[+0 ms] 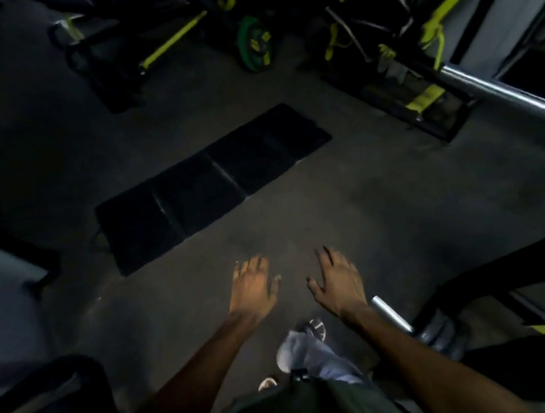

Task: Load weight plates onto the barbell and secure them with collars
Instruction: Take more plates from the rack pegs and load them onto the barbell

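Both hands are held out over the bare gray floor, the left hand and the right hand side by side with fingers spread wide and holding nothing. The shiny end of the barbell pokes out just right of the right wrist, with a dark weight plate on it, and another shiny bar comes in from the far right edge. A black folding mat lies on the floor farther out, with open floor between it and the hands, and a green weight plate stands far off among the yellow and black racks.
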